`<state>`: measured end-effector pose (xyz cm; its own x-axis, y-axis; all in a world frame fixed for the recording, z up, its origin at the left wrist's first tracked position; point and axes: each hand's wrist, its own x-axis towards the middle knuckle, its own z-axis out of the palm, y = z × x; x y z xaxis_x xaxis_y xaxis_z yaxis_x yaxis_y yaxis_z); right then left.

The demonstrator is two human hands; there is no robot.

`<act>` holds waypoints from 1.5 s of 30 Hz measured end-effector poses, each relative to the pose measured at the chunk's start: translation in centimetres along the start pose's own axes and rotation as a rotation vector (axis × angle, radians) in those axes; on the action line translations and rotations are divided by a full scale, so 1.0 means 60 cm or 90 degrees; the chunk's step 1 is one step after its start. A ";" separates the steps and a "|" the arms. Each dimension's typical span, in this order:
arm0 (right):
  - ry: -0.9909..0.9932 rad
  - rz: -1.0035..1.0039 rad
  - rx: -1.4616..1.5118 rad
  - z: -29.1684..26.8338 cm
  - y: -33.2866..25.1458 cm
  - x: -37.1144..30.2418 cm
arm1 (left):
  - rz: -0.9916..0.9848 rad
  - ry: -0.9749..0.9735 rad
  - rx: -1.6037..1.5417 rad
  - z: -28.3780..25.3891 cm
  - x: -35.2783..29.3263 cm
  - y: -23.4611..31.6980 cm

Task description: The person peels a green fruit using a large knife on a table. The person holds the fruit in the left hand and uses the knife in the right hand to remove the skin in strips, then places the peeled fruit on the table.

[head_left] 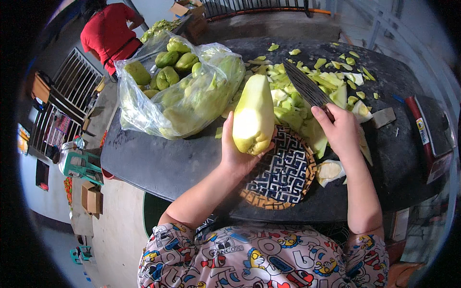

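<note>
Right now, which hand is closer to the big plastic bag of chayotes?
The left hand: it holds a partly peeled chayote just off the plastic bag's lower right. The right hand, holding the knife, is farther off to the right.

Far to the left, a person in a red shirt is turned away, with an open cardboard box to the right. A dark barred railing runs along the far side. At the left are a white-barred grille, a green plastic stool and, nearer, a brown carton on the floor.
</note>
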<state>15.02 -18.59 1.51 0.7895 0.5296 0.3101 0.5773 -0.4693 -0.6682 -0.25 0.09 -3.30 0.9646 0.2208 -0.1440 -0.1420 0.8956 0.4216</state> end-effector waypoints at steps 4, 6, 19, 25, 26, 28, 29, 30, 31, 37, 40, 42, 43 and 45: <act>-0.043 -0.054 0.068 0.009 -0.032 -0.026 | 0.061 0.102 0.043 0.017 0.000 -0.007; -0.088 -0.107 0.074 0.013 -0.052 -0.044 | 0.060 0.077 0.054 0.025 -0.007 -0.016; -0.068 -0.202 0.188 0.059 -0.064 -0.083 | -0.016 0.011 0.022 0.060 -0.030 -0.035; -0.095 -0.196 0.202 0.051 -0.050 -0.064 | -0.027 0.001 0.160 0.044 -0.015 -0.020; -0.114 -0.208 0.162 0.047 -0.052 -0.063 | -0.038 -0.005 0.192 0.039 -0.010 -0.016; -0.078 -0.220 0.214 0.047 -0.053 -0.061 | -0.046 0.004 0.159 0.042 -0.008 -0.015; -0.081 -0.209 0.209 0.042 -0.052 -0.061 | -0.049 -0.004 0.148 0.048 -0.012 -0.016; -0.082 -0.197 0.205 0.038 -0.051 -0.061 | -0.051 -0.012 0.137 0.051 -0.015 -0.017; -0.034 -0.225 0.224 0.044 -0.047 -0.058 | -0.078 -0.014 0.140 0.048 -0.018 -0.016; -0.041 -0.097 0.350 0.019 -0.034 -0.047 | -0.118 -0.154 0.095 0.023 -0.015 -0.017; -0.020 -0.143 0.361 0.014 -0.035 -0.041 | -0.079 -0.144 0.136 0.029 -0.018 -0.018; -0.023 -0.218 0.318 0.014 -0.039 -0.041 | -0.055 -0.131 0.127 0.023 -0.021 -0.014; -0.038 -0.256 0.286 0.014 -0.040 -0.043 | -0.050 -0.129 0.092 0.023 -0.020 -0.016; -0.018 -0.341 0.217 0.022 -0.045 -0.047 | -0.036 -0.124 0.026 0.024 -0.016 -0.019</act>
<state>10.94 -17.87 1.55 0.4013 0.6490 0.6463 0.7881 0.1149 -0.6047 -0.70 -1.72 -2.36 0.9961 0.0880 0.0060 -0.0811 0.8872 0.4541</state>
